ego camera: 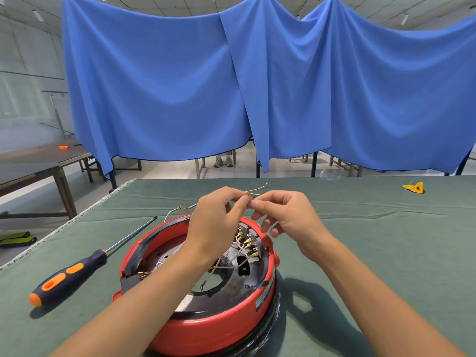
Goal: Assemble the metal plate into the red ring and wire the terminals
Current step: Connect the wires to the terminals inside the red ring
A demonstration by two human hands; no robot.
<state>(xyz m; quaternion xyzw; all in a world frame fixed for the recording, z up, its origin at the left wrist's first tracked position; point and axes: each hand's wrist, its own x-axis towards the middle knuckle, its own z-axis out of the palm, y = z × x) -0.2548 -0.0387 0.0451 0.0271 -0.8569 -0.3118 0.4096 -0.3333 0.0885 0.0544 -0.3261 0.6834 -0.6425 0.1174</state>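
The red ring [206,328] stands on the green table in front of me, with the metal plate [229,282] lying inside it. Several white wires with brass terminals [248,244] cross the plate near a terminal block at its far right. Above the ring's far side, my left hand [219,220] and my right hand [286,215] both pinch a thin white wire [258,188]. A small brass connector shows between the fingertips. The wire's free end carries a ring terminal and points away to the right.
A screwdriver [77,270] with a dark blue and orange handle lies left of the ring, its shaft pointing away. Loose wire ends [177,208] lie behind the ring. A yellow scrap [414,188] sits far right. Blue cloth hangs beyond the green table [386,240].
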